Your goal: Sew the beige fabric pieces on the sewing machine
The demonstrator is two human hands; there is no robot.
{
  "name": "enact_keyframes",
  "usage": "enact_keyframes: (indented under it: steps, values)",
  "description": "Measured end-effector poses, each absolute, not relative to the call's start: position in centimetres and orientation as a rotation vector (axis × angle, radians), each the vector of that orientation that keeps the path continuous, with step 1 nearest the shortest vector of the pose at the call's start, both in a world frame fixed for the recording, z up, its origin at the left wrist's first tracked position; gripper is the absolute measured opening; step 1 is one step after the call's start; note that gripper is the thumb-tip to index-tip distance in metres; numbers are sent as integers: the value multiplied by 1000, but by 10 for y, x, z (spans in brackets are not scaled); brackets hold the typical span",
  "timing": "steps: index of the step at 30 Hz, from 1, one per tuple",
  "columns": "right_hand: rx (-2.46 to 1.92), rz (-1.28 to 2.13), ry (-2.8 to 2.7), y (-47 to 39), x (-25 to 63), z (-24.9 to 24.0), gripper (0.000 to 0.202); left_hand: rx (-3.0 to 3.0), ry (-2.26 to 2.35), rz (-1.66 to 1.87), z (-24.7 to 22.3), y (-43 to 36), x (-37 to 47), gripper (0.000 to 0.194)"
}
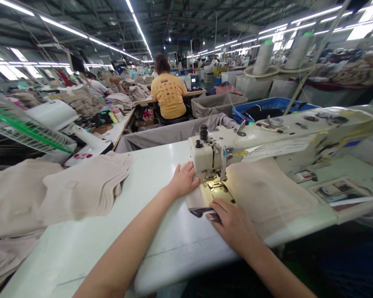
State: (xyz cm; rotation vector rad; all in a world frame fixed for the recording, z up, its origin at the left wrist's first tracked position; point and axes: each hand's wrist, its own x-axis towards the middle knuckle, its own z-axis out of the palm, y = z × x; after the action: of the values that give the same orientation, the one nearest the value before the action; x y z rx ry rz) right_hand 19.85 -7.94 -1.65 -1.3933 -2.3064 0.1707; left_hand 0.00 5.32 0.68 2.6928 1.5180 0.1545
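A cream sewing machine (207, 155) stands over the table, its lit presser foot (215, 185) above the metal plate. Under and beside the foot lies a small beige fabric piece (196, 198). My left hand (182, 181) rests left of the needle area, fingers stretched out and fingertips near the machine head. At the front edge of the plate is my right hand (233, 221), thumb and fingers bent together around a dark edge; what they grip is not clear. A larger beige panel (267, 190) lies flat to the right, under the machine arm.
Stacked beige panels (83, 184) cover the table's left side. Beyond them stand a white desk fan (54, 120) and a grey cloth-lined bin (174, 134). A tray of small tools (345, 192) sits at right. A person in yellow (169, 95) sits ahead.
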Motion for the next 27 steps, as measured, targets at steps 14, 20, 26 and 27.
enact_keyframes:
  steps: [14, 20, 26, 27]
  values:
    - [-1375, 209, -2342, -74, 201, -18, 11, 2704, 1500, 181, 5, 55, 0, 33]
    - [-1347, 229, -2346, -67, 201, -14, 10, 2706, 1492, 116, 8, 64, -1, 36]
    - [-1354, 225, -2371, -67, 202, -8, 13, 2745, 1592, 234, 19, 31, 12, 23]
    - [-1353, 213, -2374, -69, 203, -10, 16, 2765, 1555, 275, 18, 17, 14, 21]
